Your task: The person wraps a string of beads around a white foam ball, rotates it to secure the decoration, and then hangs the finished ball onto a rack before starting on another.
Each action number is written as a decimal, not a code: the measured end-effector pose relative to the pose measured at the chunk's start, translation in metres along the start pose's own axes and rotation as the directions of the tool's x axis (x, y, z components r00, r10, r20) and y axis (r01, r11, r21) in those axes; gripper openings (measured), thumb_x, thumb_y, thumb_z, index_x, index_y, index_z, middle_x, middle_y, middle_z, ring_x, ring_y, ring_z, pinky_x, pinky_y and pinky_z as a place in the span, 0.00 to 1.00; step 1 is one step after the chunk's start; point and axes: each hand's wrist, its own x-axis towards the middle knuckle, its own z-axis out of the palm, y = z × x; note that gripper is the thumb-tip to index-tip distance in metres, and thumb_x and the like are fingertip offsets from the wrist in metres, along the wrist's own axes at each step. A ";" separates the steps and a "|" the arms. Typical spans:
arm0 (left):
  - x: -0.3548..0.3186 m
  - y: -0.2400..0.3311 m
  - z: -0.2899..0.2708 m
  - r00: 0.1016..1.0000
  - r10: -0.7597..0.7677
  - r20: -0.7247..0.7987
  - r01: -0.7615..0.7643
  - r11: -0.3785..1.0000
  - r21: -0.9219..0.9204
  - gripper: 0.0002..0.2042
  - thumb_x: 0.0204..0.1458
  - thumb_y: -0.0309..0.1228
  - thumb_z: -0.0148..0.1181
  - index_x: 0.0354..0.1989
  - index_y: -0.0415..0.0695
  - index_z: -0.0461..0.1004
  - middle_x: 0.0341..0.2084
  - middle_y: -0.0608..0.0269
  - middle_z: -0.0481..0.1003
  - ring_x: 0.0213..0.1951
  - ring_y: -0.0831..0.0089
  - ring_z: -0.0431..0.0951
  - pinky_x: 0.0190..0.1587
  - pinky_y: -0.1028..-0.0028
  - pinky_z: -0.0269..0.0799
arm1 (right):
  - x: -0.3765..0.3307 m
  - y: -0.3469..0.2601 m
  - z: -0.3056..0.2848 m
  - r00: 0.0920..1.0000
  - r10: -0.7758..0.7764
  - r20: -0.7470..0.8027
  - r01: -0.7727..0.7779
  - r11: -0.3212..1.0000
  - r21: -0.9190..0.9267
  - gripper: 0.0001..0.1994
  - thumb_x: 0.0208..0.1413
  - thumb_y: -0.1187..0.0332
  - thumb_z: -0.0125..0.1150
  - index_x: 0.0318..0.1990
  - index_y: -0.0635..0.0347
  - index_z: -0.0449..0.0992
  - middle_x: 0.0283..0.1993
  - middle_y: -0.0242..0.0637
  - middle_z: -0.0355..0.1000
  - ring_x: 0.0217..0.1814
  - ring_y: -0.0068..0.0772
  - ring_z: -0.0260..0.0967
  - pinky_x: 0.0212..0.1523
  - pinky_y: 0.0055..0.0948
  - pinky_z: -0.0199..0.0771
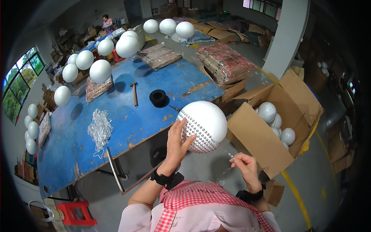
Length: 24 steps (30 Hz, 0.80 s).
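A large white ball (pixel 210 120) is in front of me, its lower left side wrapped in rows of silver beads (pixel 199 135). My left hand (pixel 177 145) is on the beaded side, its fingers and thumb spread and pressed to the surface, holding the ball. A thin bead string (pixel 225 150) runs from the ball's lower edge down to the right. My right hand (pixel 247 168) pinches that string between thumb and fingers, a little apart from the ball. A loose end of it hangs below.
On the blue table (pixel 135 116) lie a heap of silver bead strands (pixel 99 127), a hammer (pixel 134 94) and a black roll (pixel 158 98). White balls (pixel 100 71) stand along its far side. An open cardboard box (pixel 262 139) at right holds beaded balls. A red stool (pixel 77 213) is lower left.
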 end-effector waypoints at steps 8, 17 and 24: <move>0.003 -0.002 0.001 0.999 -0.012 -0.040 0.012 1.000 -0.014 0.28 0.47 0.33 0.67 0.57 0.41 0.66 0.52 0.46 0.67 0.55 0.50 0.66 0.58 0.60 0.62 | -0.001 0.005 -0.007 0.996 -0.008 0.084 0.018 0.993 -0.114 0.05 0.55 0.78 0.58 0.31 0.70 0.79 0.27 0.34 0.73 0.30 0.19 0.68 0.34 0.20 0.67; 0.005 0.008 -0.001 0.998 -0.046 -0.032 0.045 0.997 -0.056 0.22 0.48 0.29 0.65 0.53 0.42 0.70 0.47 0.50 0.70 0.51 0.53 0.68 0.55 0.61 0.64 | 0.015 0.032 -0.011 0.984 0.148 0.099 -0.141 0.987 -0.073 0.07 0.57 0.73 0.57 0.31 0.68 0.79 0.24 0.30 0.73 0.28 0.17 0.67 0.34 0.19 0.66; 0.004 -0.001 0.000 0.999 -0.045 0.009 0.045 0.999 0.006 0.23 0.51 0.33 0.64 0.55 0.43 0.68 0.49 0.56 0.70 0.51 0.64 0.69 0.50 0.68 0.65 | 0.003 0.005 -0.003 0.950 0.148 0.273 -0.176 0.981 0.079 0.09 0.58 0.72 0.55 0.30 0.68 0.77 0.23 0.32 0.73 0.29 0.19 0.68 0.35 0.20 0.66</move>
